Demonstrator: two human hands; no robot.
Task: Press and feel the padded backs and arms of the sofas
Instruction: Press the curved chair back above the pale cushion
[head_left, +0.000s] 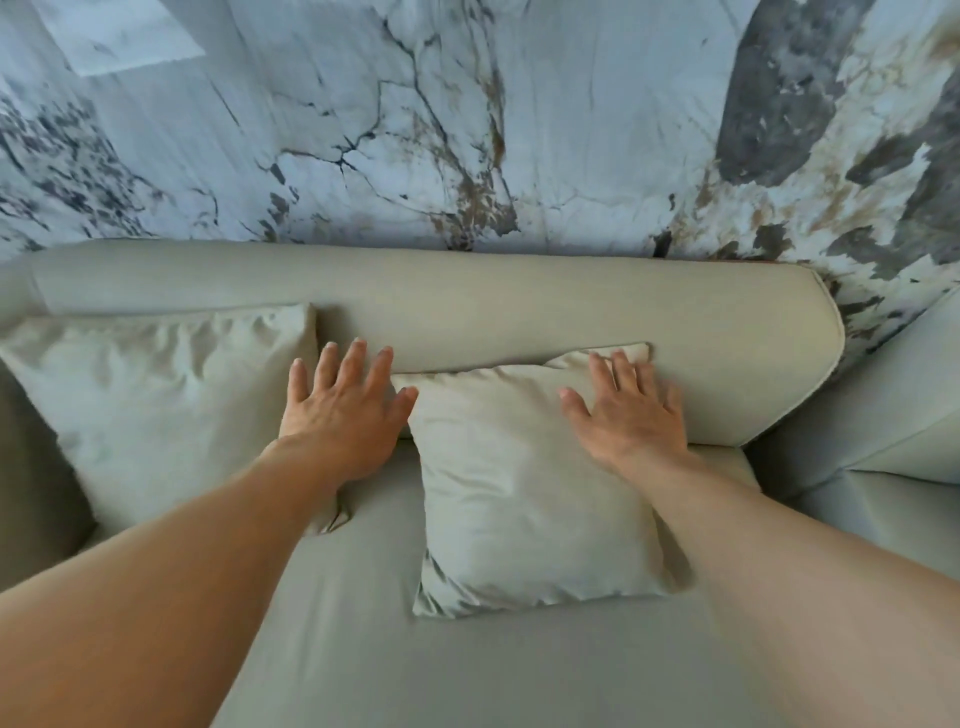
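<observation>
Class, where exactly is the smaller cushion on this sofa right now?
The smaller cushion leans against the sofa back just right of centre, between the left hand and the right hand, which overlaps its upper right corner.

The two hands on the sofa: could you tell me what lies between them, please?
In the head view, the upper part of the smaller cushion lies between the left hand and the right hand, leaning against the padded sofa back.

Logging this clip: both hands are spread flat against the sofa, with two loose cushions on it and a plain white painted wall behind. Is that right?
Not quite. The head view shows the wall is veined marble, not plain white. Otherwise correct: left hand and right hand spread flat, two cushions on the sofa.
</observation>
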